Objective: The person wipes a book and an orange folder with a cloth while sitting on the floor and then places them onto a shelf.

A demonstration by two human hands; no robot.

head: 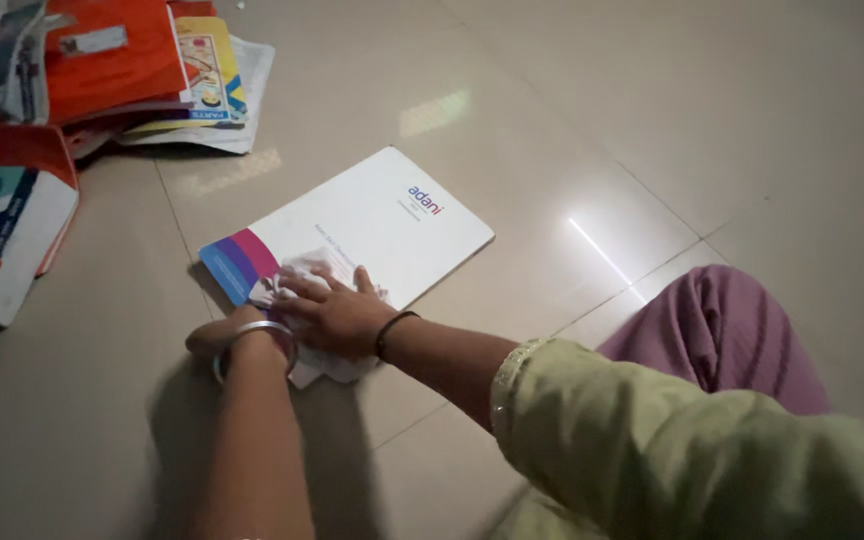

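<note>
A white booklet [377, 225] with a blue, purple and pink corner lies flat on the tiled floor. My right hand [337, 312] lies palm down on a crumpled white cloth [297, 275] at the booklet's near corner. My left hand [214, 335] rests beside it at the booklet's near edge, mostly hidden behind my wrist, which bears a silver bangle [252, 335]. A black band circles my right wrist.
A pile of books and papers with an orange cover [112, 55] sits at the far left. More books [7, 225] lie along the left edge. My knee in purple cloth [722, 325] is at the right.
</note>
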